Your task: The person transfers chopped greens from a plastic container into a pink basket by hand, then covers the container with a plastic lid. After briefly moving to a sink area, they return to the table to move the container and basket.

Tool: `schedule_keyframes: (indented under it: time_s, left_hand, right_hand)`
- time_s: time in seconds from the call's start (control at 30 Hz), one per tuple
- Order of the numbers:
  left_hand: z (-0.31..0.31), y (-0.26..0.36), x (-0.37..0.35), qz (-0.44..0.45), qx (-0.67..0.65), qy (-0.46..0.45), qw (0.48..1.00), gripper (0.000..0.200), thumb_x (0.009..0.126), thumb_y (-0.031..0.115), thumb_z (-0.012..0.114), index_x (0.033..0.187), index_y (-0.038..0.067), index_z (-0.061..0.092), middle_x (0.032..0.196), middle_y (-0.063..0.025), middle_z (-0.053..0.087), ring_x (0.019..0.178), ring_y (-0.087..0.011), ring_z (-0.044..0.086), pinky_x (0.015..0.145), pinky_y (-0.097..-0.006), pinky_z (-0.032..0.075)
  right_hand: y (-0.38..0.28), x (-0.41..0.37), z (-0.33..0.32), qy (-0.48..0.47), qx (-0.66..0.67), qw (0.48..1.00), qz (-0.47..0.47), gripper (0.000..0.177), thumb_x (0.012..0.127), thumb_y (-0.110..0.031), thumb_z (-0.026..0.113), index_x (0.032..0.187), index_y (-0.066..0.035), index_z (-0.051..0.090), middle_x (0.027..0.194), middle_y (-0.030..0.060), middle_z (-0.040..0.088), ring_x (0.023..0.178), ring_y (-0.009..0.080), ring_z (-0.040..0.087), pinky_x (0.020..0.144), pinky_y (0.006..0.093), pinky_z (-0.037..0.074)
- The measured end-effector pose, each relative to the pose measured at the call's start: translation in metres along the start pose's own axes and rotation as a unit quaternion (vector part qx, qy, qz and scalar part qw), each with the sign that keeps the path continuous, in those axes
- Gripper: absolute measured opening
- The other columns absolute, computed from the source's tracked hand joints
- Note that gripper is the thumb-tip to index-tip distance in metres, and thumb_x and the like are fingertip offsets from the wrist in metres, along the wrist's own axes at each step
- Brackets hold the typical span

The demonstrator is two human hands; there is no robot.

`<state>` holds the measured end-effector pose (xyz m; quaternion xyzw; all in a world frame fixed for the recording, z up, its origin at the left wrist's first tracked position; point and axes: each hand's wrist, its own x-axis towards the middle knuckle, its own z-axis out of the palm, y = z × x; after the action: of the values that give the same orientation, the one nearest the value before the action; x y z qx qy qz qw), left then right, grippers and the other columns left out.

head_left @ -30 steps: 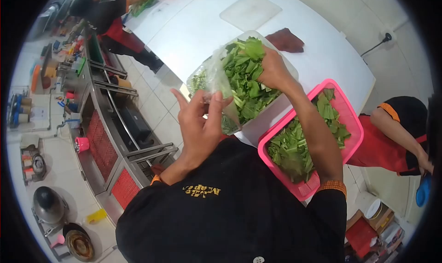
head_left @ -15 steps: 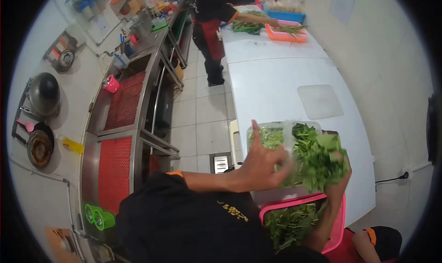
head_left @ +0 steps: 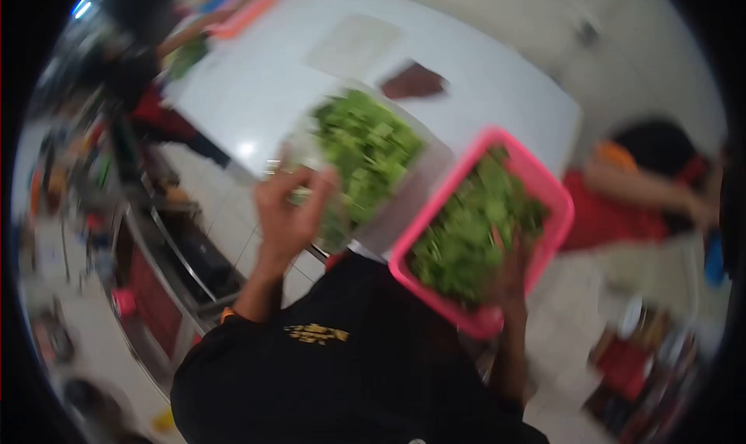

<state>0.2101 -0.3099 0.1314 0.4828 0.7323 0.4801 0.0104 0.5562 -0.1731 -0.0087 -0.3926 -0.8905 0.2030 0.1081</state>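
Observation:
My left hand (head_left: 287, 215) hovers over or rests at the left side of a clear plastic container (head_left: 423, 125); blur hides whether it touches. Its fingers are bent, with a gap between them and the thumb. Cut leafy greens (head_left: 369, 148) fill the container's larger section. To its right, a pink basket (head_left: 420, 230) holds more leafy greens (head_left: 458, 238). My right hand (head_left: 509, 277) reaches into this basket at the near right side. Its fingers are blurred among the leaves, so their grip is not visible.
Both containers are at the near end of a white table (head_left: 264, 78). A translucent board (head_left: 353, 43) and a dark brown item (head_left: 413, 80) lie farther back. One co-worker (head_left: 148, 78) is at the far left, and another person's arm (head_left: 633, 183) is at the right.
The view has swung right and is blurred. My right hand has moved from the clear container, where it held greens, into the pink basket. My left index finger is no longer stretched out.

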Motion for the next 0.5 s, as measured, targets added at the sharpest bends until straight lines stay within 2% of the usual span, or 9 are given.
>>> schedule_keyframes:
  time_s: [0.03, 0.1, 0.17, 0.2, 0.3, 0.33, 0.43, 0.5]
  left_hand:
    - [0.003, 0.006, 0.007, -0.001, 0.013, -0.025, 1.000, 0.017, 0.087, 0.007, 0.065, 0.074, -0.002, 0.069, 0.058, -0.0100, 0.064, 0.053, -0.0192, 0.062, 0.110, -0.0499, 0.033]
    - [0.009, 0.014, 0.018, -0.007, 0.038, -0.083, 0.996, 0.023, 0.091, 0.014, 0.063, 0.078, -0.004, 0.069, 0.055, -0.0092, 0.062, 0.054, -0.0159, 0.062, 0.110, -0.0486, 0.034]
    - [0.016, 0.016, 0.022, -0.038, 0.034, -0.118, 0.992, 0.025, 0.092, 0.017, 0.063, 0.079, -0.004, 0.069, 0.058, -0.0095, 0.064, 0.056, -0.0152, 0.062, 0.111, -0.0494, 0.033]
    - [0.019, 0.016, 0.021, -0.026, 0.035, -0.124, 0.991, 0.025, 0.092, 0.017, 0.062, 0.080, -0.004, 0.069, 0.060, -0.0094, 0.065, 0.056, -0.0148, 0.062, 0.111, -0.0498, 0.032]
    - [0.021, 0.012, 0.016, -0.002, 0.047, -0.121, 0.992, 0.025, 0.092, 0.017, 0.062, 0.080, -0.004, 0.069, 0.063, -0.0089, 0.067, 0.057, -0.0133, 0.061, 0.111, -0.0506, 0.031]
    - [0.015, 0.010, 0.014, -0.007, 0.053, -0.118, 0.992, 0.024, 0.092, 0.016, 0.062, 0.080, -0.004, 0.069, 0.064, -0.0086, 0.067, 0.057, -0.0127, 0.060, 0.111, -0.0507, 0.031]
    - [-0.003, 0.002, 0.007, -0.020, 0.025, -0.072, 0.997, 0.022, 0.091, 0.011, 0.063, 0.079, -0.006, 0.069, 0.064, -0.0069, 0.067, 0.059, -0.0084, 0.058, 0.109, -0.0498, 0.035]
    - [-0.013, -0.007, 0.001, -0.010, 0.003, -0.028, 1.000, 0.020, 0.090, 0.008, 0.063, 0.078, -0.007, 0.069, 0.062, -0.0065, 0.066, 0.060, -0.0068, 0.057, 0.108, -0.0493, 0.038]
  right_hand:
    - [-0.013, 0.001, -0.025, -0.097, -0.064, 0.990, 0.081, 0.082, 0.075, -0.029, 0.073, 0.149, -0.025, 0.037, 0.158, 0.0218, 0.013, 0.144, 0.0451, 0.015, 0.113, 0.0630, 0.014]
    - [-0.014, 0.003, -0.051, -0.184, -0.020, 0.975, 0.124, 0.084, 0.073, -0.030, 0.075, 0.148, -0.027, 0.038, 0.156, 0.0225, 0.017, 0.140, 0.0478, 0.023, 0.112, 0.0659, 0.013]
    - [-0.023, 0.006, -0.071, -0.152, -0.107, 0.976, 0.112, 0.071, 0.074, -0.032, 0.075, 0.140, -0.023, 0.048, 0.143, 0.0225, 0.038, 0.129, 0.0448, 0.040, 0.111, 0.0660, 0.014]
    - [-0.029, 0.013, -0.080, -0.135, -0.151, 0.975, 0.096, 0.065, 0.075, -0.033, 0.074, 0.136, -0.021, 0.054, 0.136, 0.0225, 0.049, 0.124, 0.0433, 0.049, 0.111, 0.0660, 0.014]
    - [-0.055, 0.053, -0.099, -0.261, -0.101, 0.943, 0.179, 0.046, 0.080, -0.037, 0.070, 0.121, -0.016, 0.066, 0.100, 0.0175, 0.068, 0.109, 0.0333, 0.060, 0.112, 0.0659, 0.005]
    - [-0.057, 0.050, -0.091, -0.189, -0.168, 0.956, 0.148, 0.033, 0.085, -0.035, 0.066, 0.110, -0.015, 0.072, 0.076, 0.0121, 0.068, 0.095, 0.0300, 0.064, 0.110, 0.0656, 0.008]
    - [-0.080, 0.080, -0.091, -0.078, -0.106, 0.991, 0.026, 0.025, 0.086, -0.030, 0.064, 0.100, -0.012, 0.072, 0.076, 0.0121, 0.068, 0.086, 0.0323, 0.065, 0.099, 0.0626, 0.030]
    - [-0.099, 0.119, -0.076, -0.028, -0.085, 0.995, -0.055, 0.017, 0.086, -0.022, 0.060, 0.083, -0.009, 0.070, 0.074, 0.0129, 0.067, 0.075, 0.0335, 0.065, 0.077, 0.0544, 0.046]
